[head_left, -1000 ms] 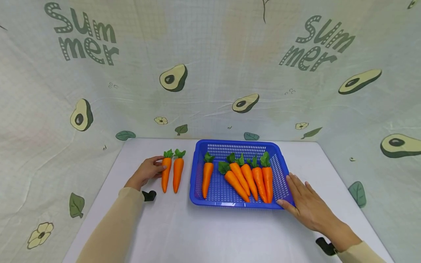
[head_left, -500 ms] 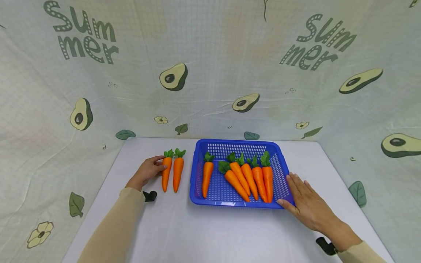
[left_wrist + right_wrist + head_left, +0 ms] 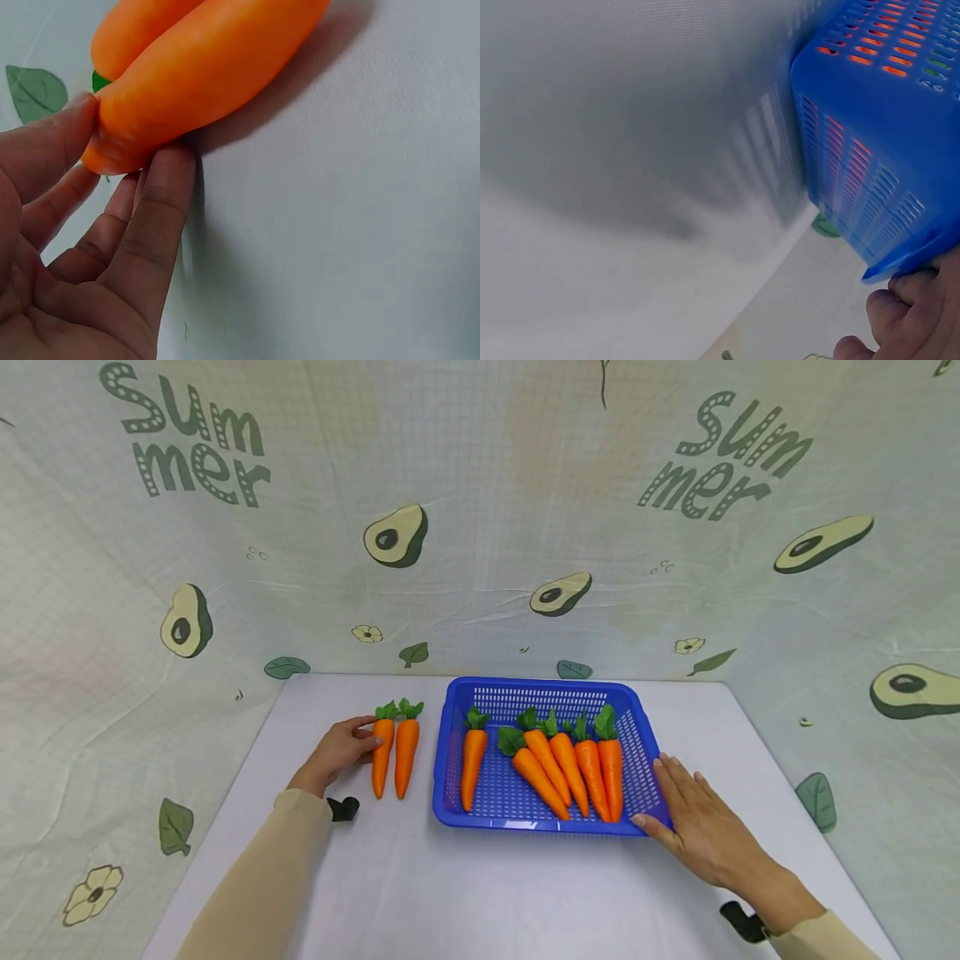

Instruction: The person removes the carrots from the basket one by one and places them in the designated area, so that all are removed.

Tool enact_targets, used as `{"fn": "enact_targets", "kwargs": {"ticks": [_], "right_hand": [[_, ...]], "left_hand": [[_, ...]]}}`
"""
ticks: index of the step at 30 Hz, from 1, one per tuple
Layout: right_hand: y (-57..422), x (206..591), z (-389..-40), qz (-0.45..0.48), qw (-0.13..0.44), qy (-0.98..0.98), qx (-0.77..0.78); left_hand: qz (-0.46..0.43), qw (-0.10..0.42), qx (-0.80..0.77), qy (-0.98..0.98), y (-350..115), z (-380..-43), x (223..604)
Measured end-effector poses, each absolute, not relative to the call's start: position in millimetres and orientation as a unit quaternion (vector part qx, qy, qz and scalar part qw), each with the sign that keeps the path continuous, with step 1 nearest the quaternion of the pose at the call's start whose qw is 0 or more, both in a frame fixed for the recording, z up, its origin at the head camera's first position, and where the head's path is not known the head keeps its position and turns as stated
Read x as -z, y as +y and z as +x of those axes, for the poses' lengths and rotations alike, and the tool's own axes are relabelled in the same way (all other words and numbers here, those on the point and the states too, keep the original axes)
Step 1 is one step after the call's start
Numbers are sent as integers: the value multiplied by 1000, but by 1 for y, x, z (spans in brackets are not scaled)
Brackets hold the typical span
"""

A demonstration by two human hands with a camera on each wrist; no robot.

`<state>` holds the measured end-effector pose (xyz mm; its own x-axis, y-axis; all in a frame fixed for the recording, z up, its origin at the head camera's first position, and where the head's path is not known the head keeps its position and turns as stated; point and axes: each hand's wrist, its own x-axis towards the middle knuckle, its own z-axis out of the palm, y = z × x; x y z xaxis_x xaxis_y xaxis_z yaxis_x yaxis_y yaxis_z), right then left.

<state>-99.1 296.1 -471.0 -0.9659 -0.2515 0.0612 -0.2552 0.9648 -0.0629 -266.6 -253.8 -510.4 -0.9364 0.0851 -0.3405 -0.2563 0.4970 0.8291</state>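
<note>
On the white table at left, two orange carrots with green tops lie side by side. My left hand (image 3: 341,752) pinches the nearer-left carrot (image 3: 382,758) by its upper part; the left wrist view shows the thumb on one side of this carrot (image 3: 217,71) and a finger on the other. Just right of it lies the second carrot (image 3: 407,756). My right hand (image 3: 708,835) rests with straight fingers against the right rim of a blue plastic basket (image 3: 495,824). Inside are a lone carrot (image 3: 473,768) at left and a group of several carrots (image 3: 566,772) at right.
The white table (image 3: 495,902) extends in front of the basket. Behind it hangs a pale cloth (image 3: 465,460) printed with avocados, leaves and lettering. A black strap piece (image 3: 344,809) hangs at the left wrist, another (image 3: 742,922) at the right.
The carrot in my left hand has shifted slightly right, closer to the second carrot. My right hand and the basket have stayed in place.
</note>
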Motion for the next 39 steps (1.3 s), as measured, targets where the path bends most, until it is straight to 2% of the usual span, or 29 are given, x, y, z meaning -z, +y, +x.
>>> {"fn": "enact_targets", "kwargs": {"ticks": [14,29,39], "right_hand": [[296,471,-99,120,15,-992,-38],[296,474,-98,124,33,-991,-39],[296,472,-97,118,17,-992,-43]], "left_hand": [[-47,158,-492,855,-252,-266,513],[-43,161,-494,853,-251,-263,514],[-44,149,-478,864,-253,-262,513]]}}
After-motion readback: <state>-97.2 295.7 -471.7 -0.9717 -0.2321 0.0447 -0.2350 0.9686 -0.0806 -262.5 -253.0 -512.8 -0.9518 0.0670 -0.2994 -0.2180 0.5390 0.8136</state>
